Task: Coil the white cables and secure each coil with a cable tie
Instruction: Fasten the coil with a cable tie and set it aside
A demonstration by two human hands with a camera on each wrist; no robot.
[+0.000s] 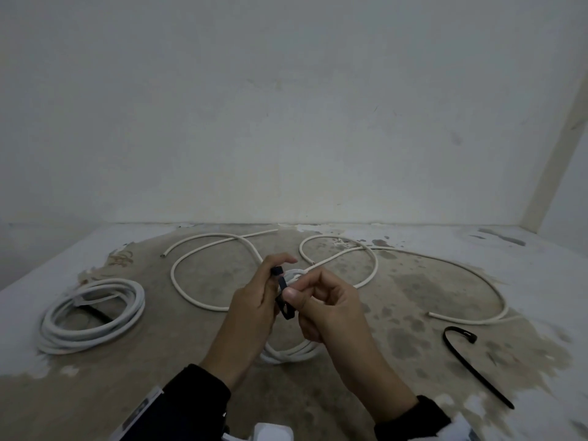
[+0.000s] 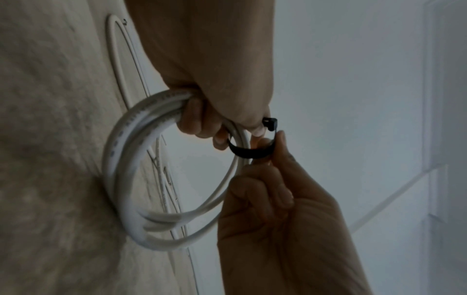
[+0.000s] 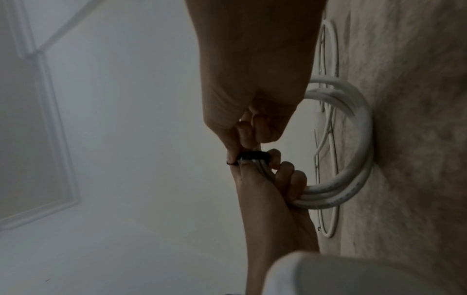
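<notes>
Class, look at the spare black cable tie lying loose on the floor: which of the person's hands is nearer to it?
Right. The right hand is the nearer to the spare cable tie, which lies apart on its outer side; the left hand is beyond it, farther off.

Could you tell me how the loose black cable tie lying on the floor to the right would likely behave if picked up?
The loose black cable tie is thin, so probably very light. It keeps a hooked curve at its head end while resting free, suggesting springy stiffness rather than limpness. Lying flat on the stained concrete floor, it seems unlikely to roll.
</notes>
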